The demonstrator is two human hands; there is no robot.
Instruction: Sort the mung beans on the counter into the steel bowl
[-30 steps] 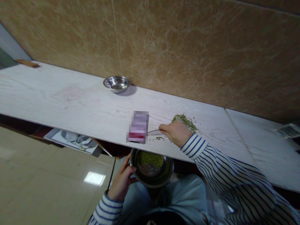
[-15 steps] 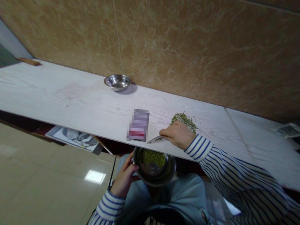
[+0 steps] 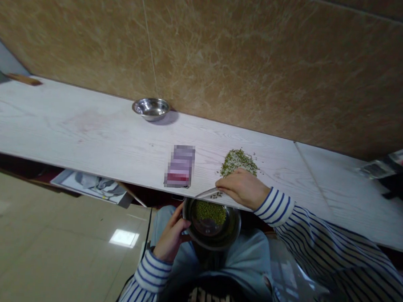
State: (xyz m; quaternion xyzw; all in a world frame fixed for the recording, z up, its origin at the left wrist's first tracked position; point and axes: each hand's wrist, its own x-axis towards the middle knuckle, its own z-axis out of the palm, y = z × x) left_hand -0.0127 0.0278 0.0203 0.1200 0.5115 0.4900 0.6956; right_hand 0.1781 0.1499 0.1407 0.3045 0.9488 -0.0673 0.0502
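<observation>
My left hand grips the rim of a metal bowl at its left side, below the table's front edge. Green mung beans lie inside it. On the white tabletop, my right hand is closed on a thin, flat, pale blade-like piece, whose pointed tip reaches the edge just above the bowl. A few beans lie beside this piece. Just beyond my right hand spreads a loose patch of mung beans on the table.
A phone, blurred out, lies left of the beans near the edge. Against the tiled wall stands a small metal bowl. An open drawer juts out at lower left. Dark and clear packaging lies far right.
My right hand has drawn closer to the table's front edge with the thin piece, bringing several beans along. The view has shifted slightly; my left hand still holds the bowl.
</observation>
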